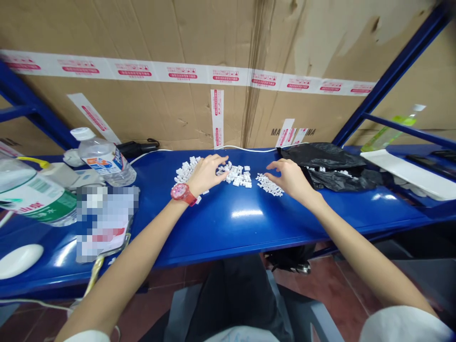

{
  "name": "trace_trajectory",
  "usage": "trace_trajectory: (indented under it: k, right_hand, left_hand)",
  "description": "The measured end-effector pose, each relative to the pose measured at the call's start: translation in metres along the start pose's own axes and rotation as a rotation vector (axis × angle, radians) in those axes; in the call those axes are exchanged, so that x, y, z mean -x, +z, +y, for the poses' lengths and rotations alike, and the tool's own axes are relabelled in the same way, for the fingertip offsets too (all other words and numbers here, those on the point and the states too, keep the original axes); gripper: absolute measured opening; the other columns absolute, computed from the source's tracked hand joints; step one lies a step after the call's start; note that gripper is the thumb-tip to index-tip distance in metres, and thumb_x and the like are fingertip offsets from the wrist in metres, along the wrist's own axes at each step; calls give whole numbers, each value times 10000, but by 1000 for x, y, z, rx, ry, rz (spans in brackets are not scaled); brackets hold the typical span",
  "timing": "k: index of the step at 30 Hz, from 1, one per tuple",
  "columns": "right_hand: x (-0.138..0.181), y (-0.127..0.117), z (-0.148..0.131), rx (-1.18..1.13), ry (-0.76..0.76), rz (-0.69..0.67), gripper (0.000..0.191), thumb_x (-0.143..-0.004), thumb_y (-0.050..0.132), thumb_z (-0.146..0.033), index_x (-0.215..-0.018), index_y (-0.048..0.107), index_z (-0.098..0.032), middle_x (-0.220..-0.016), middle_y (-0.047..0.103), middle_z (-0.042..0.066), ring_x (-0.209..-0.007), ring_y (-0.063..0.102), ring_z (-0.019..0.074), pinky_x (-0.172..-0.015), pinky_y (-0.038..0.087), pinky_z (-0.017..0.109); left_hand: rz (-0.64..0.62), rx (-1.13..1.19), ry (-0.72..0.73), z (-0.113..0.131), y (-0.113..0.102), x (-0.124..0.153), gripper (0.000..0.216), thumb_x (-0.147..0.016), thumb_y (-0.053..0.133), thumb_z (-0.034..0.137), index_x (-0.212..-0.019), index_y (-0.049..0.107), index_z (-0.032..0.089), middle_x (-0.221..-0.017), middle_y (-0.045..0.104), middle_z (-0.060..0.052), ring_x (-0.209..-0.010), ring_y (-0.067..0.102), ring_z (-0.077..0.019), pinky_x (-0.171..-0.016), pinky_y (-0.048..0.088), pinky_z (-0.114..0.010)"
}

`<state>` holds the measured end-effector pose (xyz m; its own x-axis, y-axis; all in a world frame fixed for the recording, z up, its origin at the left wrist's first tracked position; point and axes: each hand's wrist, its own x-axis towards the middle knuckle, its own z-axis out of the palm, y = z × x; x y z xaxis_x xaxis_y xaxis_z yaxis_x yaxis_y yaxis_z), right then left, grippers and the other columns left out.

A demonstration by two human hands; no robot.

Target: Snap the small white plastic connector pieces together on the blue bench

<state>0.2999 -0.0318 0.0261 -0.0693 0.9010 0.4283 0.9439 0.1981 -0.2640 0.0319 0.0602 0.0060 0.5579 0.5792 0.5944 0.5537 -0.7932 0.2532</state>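
Piles of small white parts (239, 176) lie at the far middle of the blue table (228, 223). The left hand (206, 175), a pink watch (181, 193) on its wrist, rests curled on the middle pile; whether it grips a piece cannot be told. The right hand (291, 179) hovers with fingers loosely spread at the right pile, near a black bag (331, 164).

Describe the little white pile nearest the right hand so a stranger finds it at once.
Start at the blue shelf top before the cardboard wall, where three clusters of small white parts lie near the back. Take the rightmost cluster, at the fingertips of the right hand. It alone lies beside the black bag, away from the left hand with the pink watch.
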Motion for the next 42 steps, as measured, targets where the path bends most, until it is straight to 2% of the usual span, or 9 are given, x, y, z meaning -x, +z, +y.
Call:
trace_trajectory:
  k: [5, 8, 11, 16, 21, 24, 27, 33, 42]
  right_hand:
    - [-15, 32, -78, -294, -427, -188, 143, -911, 679, -278, -1007, 717, -180, -999, 720, 83, -904, 645, 214, -862, 487, 338]
    - [-25, 61, -124, -211, -444, -253, 196, -912, 690, -302, -1010, 687, -132, -974, 690, 111, -852, 633, 215, -776, 472, 316]
    - [-29, 77, -139, -98, -394, -262, 122, -946, 612, -196, -989, 670, -98, -945, 676, 140, -822, 627, 219, -738, 454, 316]
    - [-16, 69, -111, -204, -408, -236, 137, -878, 571, -39, -931, 675, -111, -917, 690, 120, -834, 640, 208, -773, 477, 313]
    - [-2, 42, -67, -532, -163, -9, 73, -885, 644, -231, -883, 692, -177, -879, 731, 70, -774, 660, 192, -757, 511, 325]
    - [0, 32, -49, -891, 91, 87, 211, -817, 725, -394, -815, 675, -189, -751, 712, 39, -705, 672, 191, -708, 545, 334]
    - [3, 29, -46, -1136, 215, 71, 336, -718, 804, -484, -780, 651, -192, -713, 702, 27, -678, 678, 184, -719, 568, 347]
    - [9, 29, -58, -1228, 276, 22, 372, -686, 833, -490, -856, 711, -183, -746, 708, 18, -639, 611, 133, -659, 508, 291]
    - [7, 35, -54, -1418, 394, -42, 368, -615, 881, -460, -823, 762, -182, -740, 697, 17, -648, 575, 120, -661, 484, 281]
  left_hand:
    - [348, 86, -112, -20, -27, -8, 431, -860, 557, 152, -1284, 633, 180, -1005, 732, -52, -766, 638, -155, -785, 549, -316]
    - [460, 64, -147, -23, -33, -9, 415, -861, 503, 107, -1247, 646, 158, -962, 730, -56, -772, 652, -159, -776, 553, -309]
    - [420, 50, -126, -17, -34, -9, 413, -859, 486, 91, -1237, 646, 136, -944, 722, -59, -804, 661, -177, -821, 554, -338]
    - [196, 20, -112, 4, -42, -9, 281, -863, 525, 142, -1065, 719, 164, -924, 742, -49, -767, 664, -181, -794, 541, -341]
    - [-120, 207, -53, 30, -31, -4, 121, -806, 636, 150, -906, 700, 176, -798, 727, -19, -691, 656, -160, -672, 525, -281]
    - [-67, 346, 16, 45, -12, 0, 195, -840, 706, 226, -1019, 653, 171, -859, 713, -20, -714, 648, -142, -678, 531, -264]
    - [76, 308, 70, 56, 4, 4, 150, -882, 715, 259, -977, 645, 167, -900, 693, -32, -769, 635, -148, -729, 527, -287]
    - [173, 194, 192, 62, 16, 9, 81, -958, 610, 223, -934, 645, 154, -913, 685, -60, -889, 636, -184, -839, 531, -342]
    - [195, 296, 187, 56, 15, 9, 85, -928, 654, 250, -926, 652, 166, -825, 642, -21, -765, 593, -147, -742, 514, -293]
